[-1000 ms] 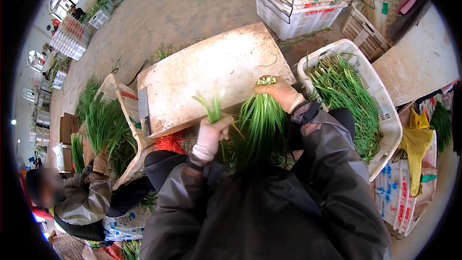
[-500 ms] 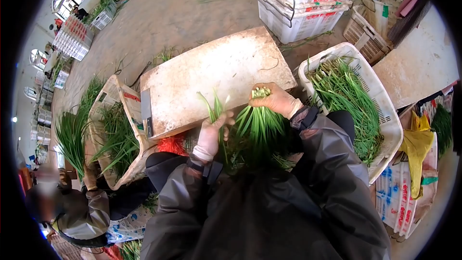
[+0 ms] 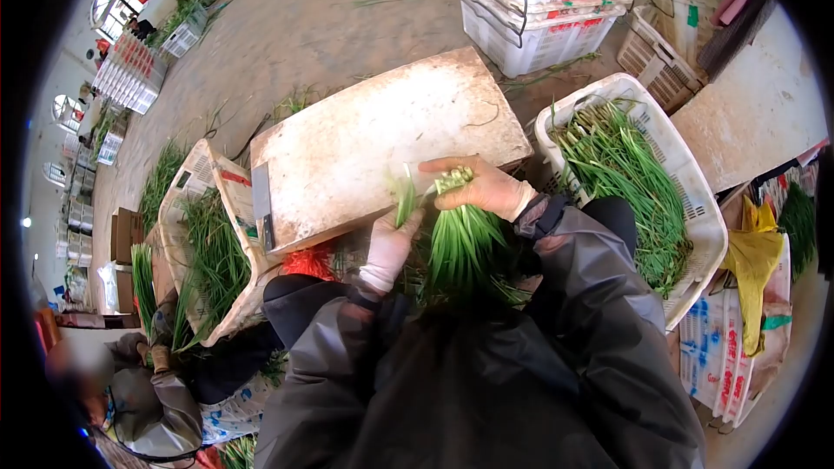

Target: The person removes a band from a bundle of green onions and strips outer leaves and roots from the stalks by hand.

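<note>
A bunch of green chives (image 3: 465,239) is gripped near its cut ends by the closed right hand (image 3: 486,187), just over the near edge of the white board (image 3: 365,135). A few stalks (image 3: 405,195) are pinched in the closed left hand (image 3: 389,243). These are best laid in with cut ends level, the grip kept firm.

A white basket (image 3: 695,200) of greens sits right of the worktop (image 3: 365,135); stacked crates (image 3: 539,9) stand beyond; a co-worker (image 3: 148,399) crouches lower left.
</note>
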Motion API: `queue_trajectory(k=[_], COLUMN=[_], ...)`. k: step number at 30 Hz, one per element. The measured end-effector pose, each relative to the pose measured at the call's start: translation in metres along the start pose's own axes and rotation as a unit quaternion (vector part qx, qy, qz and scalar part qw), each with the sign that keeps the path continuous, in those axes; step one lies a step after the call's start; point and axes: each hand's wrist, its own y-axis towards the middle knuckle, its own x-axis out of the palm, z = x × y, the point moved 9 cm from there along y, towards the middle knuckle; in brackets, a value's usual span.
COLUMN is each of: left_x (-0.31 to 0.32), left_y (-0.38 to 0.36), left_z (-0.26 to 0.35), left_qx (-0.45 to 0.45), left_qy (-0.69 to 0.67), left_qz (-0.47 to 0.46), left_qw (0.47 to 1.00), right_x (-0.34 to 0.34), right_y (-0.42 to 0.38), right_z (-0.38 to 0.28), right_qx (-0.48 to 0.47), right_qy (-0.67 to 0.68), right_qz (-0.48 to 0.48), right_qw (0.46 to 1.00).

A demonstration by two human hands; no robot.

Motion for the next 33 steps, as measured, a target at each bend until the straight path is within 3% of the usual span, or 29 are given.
queue_trajectory(k=[7,11,17,22,29,33], left_x=[0.020,0.021,0.019,0.013,0.026,0.032], left_y=[0.008,0.008,0.013,0.015,0.001,0.002], left_z=[-0.003,-0.005,-0.018,-0.021,-0.019,-0.022], left_qx=[0.128,0.140,0.131,0.119,0.009,0.025], left_qy=[-0.023,0.009,-0.018,0.143,0.090,0.157], left_qz=[-0.034,-0.042,-0.052,-0.035,-0.127,-0.173], left_qw=[0.991,0.989,0.990,0.982,0.988,0.972], right_x=[0.000,0.005,0.009,0.005,0.026,0.042], right_y=[0.006,0.004,0.006,0.006,-0.004,-0.013], right_z=[0.020,0.014,0.010,0.018,-0.008,-0.016], right_qx=[0.023,0.008,-0.022,-0.020,-0.066,-0.045], right_qy=[0.097,0.108,0.067,0.058,0.015,-0.006], right_qz=[0.006,-0.012,-0.026,0.004,-0.113,-0.175], right_qw=[0.995,0.994,0.997,0.998,0.991,0.984])
